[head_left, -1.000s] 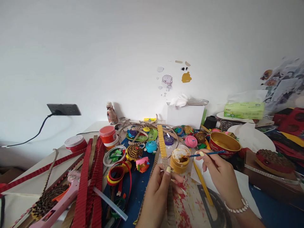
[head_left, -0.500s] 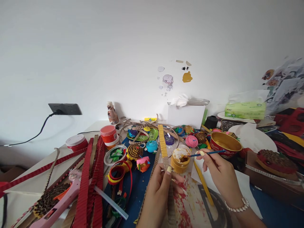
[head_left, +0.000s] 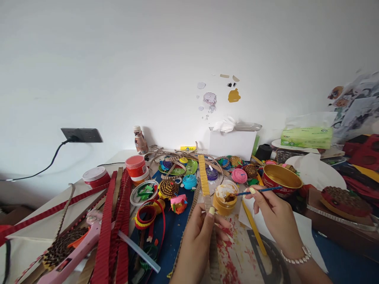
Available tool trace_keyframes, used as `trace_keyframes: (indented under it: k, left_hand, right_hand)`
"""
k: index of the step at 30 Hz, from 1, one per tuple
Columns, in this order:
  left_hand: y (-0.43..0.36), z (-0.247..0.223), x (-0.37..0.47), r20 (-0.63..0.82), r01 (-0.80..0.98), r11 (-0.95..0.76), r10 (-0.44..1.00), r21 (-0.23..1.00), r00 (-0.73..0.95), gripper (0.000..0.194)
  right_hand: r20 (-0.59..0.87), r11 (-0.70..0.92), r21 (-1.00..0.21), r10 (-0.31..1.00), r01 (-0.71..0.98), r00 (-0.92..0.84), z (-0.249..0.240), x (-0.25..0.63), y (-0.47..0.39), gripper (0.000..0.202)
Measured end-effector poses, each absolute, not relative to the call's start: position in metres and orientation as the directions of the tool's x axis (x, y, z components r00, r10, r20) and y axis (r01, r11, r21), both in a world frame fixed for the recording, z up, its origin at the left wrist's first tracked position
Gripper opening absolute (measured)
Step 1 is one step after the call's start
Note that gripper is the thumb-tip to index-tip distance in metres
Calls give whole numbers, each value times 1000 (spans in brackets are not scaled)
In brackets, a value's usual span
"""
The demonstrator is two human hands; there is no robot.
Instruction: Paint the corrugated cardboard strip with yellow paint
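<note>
My left hand [head_left: 199, 232] pinches a strip of corrugated cardboard [head_left: 203, 175], held upright. Its upper part is painted yellow; the lower part is bare brown. In my right hand [head_left: 274, 215] is a thin blue paintbrush [head_left: 259, 190], gripped between thumb and fingers. The brush tip dips into an open jar of yellow paint [head_left: 225, 207], whose rim and inside are smeared white and yellow. Below the jar lies a paint-stained board [head_left: 233, 252] with red and yellow marks. A yellow strip [head_left: 254, 228] rests beside it, under my right hand's left side.
Red corrugated strips [head_left: 105, 225] and a pink glue gun [head_left: 79, 252] lie at left. Red paint tubs [head_left: 135, 167] stand behind them. Coiled paper pieces [head_left: 189, 181] crowd the middle. A red and gold bowl [head_left: 281, 179] and a tissue pack [head_left: 308, 136] sit at right.
The view has shifted very slightly. Both hands, the strip and the brush hold nearly the same positions, with the brush tip still in the jar.
</note>
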State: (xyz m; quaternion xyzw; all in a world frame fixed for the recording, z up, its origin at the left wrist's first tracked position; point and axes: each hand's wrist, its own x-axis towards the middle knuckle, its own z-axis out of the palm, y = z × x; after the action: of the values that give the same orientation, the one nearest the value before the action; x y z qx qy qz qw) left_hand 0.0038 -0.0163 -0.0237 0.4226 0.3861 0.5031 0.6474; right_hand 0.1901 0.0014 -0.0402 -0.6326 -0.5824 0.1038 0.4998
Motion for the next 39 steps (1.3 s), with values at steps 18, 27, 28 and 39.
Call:
trace_keyframes:
  k: [18, 27, 28, 39]
  left_hand:
    - [-17, -24, 4, -79, -322, 141, 977, 936, 199, 15]
    - [-18, -24, 4, -80, -325, 139, 979, 935, 189, 14]
    - [-18, -24, 4, -80, -325, 139, 979, 935, 190, 14]
    - [-17, -24, 4, -91, -303, 145, 979, 942, 184, 16]
  right_hand:
    - [432, 165, -766, 848, 621, 307, -39, 188, 1, 37]
    - [428, 147, -765, 844, 627, 324, -37, 189, 2, 37]
    - [427, 143, -765, 843, 628, 328, -37, 189, 3, 37]
    - [430, 115, -780, 813, 615, 393, -35, 191, 1, 41]
